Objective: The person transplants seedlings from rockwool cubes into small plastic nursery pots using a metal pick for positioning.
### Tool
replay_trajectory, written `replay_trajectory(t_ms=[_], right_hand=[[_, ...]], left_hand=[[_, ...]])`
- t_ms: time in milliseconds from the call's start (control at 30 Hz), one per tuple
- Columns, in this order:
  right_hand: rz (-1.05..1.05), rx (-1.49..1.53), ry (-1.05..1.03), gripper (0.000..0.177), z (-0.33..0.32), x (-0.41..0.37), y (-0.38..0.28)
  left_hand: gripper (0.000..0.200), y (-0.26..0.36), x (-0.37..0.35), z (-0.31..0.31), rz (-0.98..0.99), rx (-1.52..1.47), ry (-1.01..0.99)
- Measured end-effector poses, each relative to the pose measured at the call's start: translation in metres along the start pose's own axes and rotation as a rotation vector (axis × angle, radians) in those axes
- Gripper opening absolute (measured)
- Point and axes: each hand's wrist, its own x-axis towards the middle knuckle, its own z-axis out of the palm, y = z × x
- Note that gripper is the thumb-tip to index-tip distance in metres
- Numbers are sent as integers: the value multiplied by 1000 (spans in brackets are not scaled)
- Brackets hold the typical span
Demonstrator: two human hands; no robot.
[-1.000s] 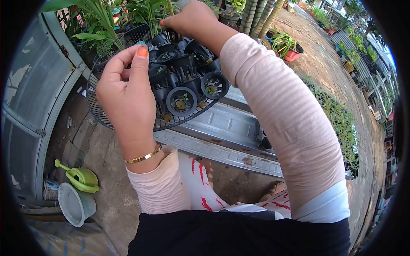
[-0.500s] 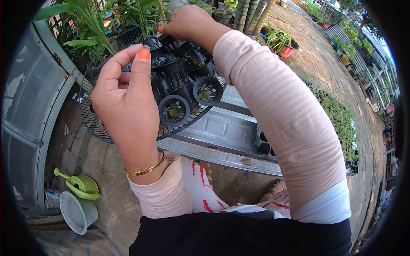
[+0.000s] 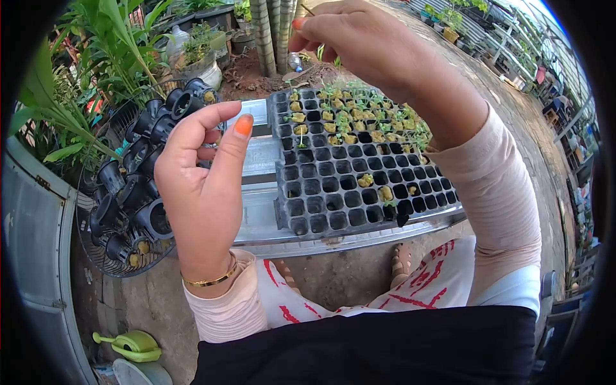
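My left hand [image 3: 202,179] is raised between the basket and the seedling tray. Its thumb and forefinger are apart, the other fingers curl inward, and I see nothing in it. Over the far right side of the tray, my right hand [image 3: 362,45] pinches a thin brown stick [image 3: 308,9], of which only a short end shows. Beneath it lies the black seedling tray [image 3: 321,186]. Several yellowish plugs with small green seedlings [image 3: 350,122] fill its far cells. A few plugs [image 3: 385,193] sit in the nearer part, among many bare cells.
Left of the tray, a black wire basket [image 3: 115,269] holds several black net pots [image 3: 154,218], some with plugs. A metal bench [image 3: 256,157] supports the tray. A green watering can [image 3: 138,346] and a pail [image 3: 138,372] stand low at left. Potted plants [image 3: 199,58] line the back.
My view has turned right, bringing the seedling tray into sight. My right hand has moved from the net pots to above the tray. The left hand keeps much the same pose.
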Motion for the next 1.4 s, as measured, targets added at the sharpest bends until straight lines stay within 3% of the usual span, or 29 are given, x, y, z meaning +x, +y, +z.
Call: replay_trajectory(t_ms=[67, 100, 200, 367, 467, 533, 667, 1033, 1400], right_hand=[[496, 435, 111, 35, -17, -39, -8], [740, 653, 179, 42, -23, -56, -10], [789, 588, 262, 39, -33, -107, -7], [880, 483, 267, 39, -55, -190, -10], [1045, 663, 354, 32, -59, -228, -20], [1156, 737, 566, 26, -55, -247, -24], [1144, 851, 693, 21, -55, -274, -18], [1158, 708, 933, 20, -76, -326, -6], [1252, 612, 1022, 19, -78, -353, 11]], left_hand=[[22, -4, -4, 18, 104, 54, -110], [23, 4, -7, 26, 47, 94, -169], [22, 3, -14, 52, 209, 96, -307], [22, 13, -28, 80, 251, 183, -436], [22, 12, -32, 92, 327, 205, -462], [23, 15, -35, 98, 349, 245, -462], [24, 21, -44, 110, 390, 314, -565], [34, 46, -65, 131, 426, 385, -801], [32, 46, -71, 143, 433, 377, -817]])
